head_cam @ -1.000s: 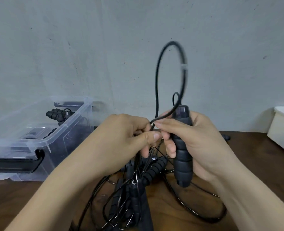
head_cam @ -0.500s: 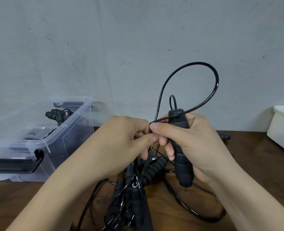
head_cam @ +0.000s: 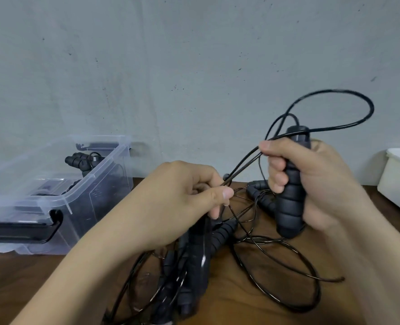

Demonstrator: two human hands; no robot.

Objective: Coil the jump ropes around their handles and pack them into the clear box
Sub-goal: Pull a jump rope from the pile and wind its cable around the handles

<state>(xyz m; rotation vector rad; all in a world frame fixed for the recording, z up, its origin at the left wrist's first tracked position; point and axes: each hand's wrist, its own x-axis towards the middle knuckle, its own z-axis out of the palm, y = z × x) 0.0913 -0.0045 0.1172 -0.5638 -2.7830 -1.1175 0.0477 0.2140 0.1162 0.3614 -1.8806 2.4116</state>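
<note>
Here, the right hand (head_cam: 323,184) grips a ribbed black handle (head_cam: 290,207) upright; the left hand (head_cam: 182,200) pinches its cord (head_cam: 241,165) beside it. Tangled jump ropes (head_cam: 220,233) lie beneath, mid-desk (head_cam: 241,308); the clear box (head_cam: 95,188) sits at the back-left edge.

Matt black foam on the raised handle (head_cam: 291,191), ribbed and soft-looking, and a smoother hard-plastic cap (head_cam: 298,137) at its top. The cable (head_cam: 370,108) is black and glossy, catching light where it loops over the counter (head_cam: 241,301), which is dark brown wood, grain showing, a dull sheen. The clear box (head_cam: 95,184) is see-through plastic, smooth and shiny, with a black plastic latch (head_cam: 30,231). Behind, the wall (head_cam: 194,55) is grey, matt, rough and speckled. At the right, a white tub (head_cam: 398,184), smooth plastic.
</note>
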